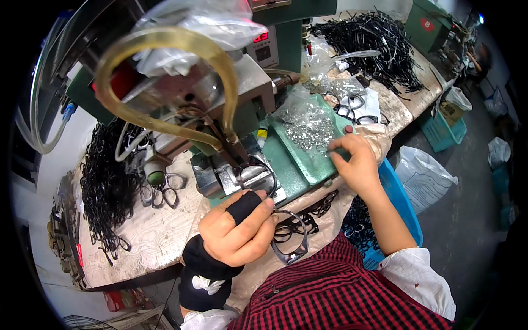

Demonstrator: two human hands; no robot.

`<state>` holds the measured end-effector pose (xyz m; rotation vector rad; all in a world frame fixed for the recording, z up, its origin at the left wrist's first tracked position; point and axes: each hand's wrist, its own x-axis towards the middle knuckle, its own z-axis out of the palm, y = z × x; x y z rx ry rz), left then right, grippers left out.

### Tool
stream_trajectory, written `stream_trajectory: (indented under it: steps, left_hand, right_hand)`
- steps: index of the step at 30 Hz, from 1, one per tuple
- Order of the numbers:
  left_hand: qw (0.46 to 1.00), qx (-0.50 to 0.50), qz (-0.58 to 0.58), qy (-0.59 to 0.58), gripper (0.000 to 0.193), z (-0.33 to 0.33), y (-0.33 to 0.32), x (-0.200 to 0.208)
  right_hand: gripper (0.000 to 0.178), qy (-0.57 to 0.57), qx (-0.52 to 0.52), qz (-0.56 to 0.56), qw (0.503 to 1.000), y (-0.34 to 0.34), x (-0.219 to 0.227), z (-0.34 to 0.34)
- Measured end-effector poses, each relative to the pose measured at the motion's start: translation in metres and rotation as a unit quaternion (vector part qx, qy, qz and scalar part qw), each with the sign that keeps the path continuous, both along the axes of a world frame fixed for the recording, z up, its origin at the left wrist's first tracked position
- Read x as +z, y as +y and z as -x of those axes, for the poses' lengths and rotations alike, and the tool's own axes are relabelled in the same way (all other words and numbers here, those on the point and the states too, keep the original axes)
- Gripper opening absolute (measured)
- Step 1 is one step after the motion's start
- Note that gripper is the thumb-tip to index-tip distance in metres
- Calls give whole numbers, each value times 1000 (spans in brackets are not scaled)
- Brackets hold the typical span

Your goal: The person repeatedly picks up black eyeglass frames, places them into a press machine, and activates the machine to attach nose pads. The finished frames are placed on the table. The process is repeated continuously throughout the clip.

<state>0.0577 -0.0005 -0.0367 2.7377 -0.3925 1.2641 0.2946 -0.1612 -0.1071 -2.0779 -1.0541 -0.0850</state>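
My left hand, with a black cover on one finger and a black wrist sleeve, is closed on a dark eyeglass frame. One rim of the frame reaches up to the metal fixture below the machine's tip; the other hangs beside my fingers. My right hand is at the right edge of a green tray. Its thumb and forefinger are curled toward each other beside a heap of small silvery metal parts. Anything between those fingertips is too small to make out.
A green bench machine with a looped yellowish hose stands before me. Dark frames are piled at left; dark strips lie at back right. A blue basket and a white sack stand right of the bench.
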Motion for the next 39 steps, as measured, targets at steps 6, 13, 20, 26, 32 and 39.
stream_trajectory:
  steps: [6,13,20,26,32,39]
  left_hand:
    - [993,38,115,-10,25,16,-22,-19]
    - [920,314,151,-179,26,76,-4,-8]
    - [847,526,-4,75,11,80,164,-58]
    - [836,536,41,110,23,111,215,-149]
    - [859,476,174,-77,8,97,155,-93]
    - [702,335,584,-231,14,92,63,-50]
  right_hand:
    - [13,-71,-43,101,991,19,6,12]
    - [11,0,-86,65,994,29,-2,14]
    - [11,-64,-17,-113,991,37,-5,7]
    - [9,-104,-77,-126,984,11,-13,5]
    - [11,-44,-62,-111,991,6,-9,10]
    - [12,194,-8,-123,973,40,-1,22]
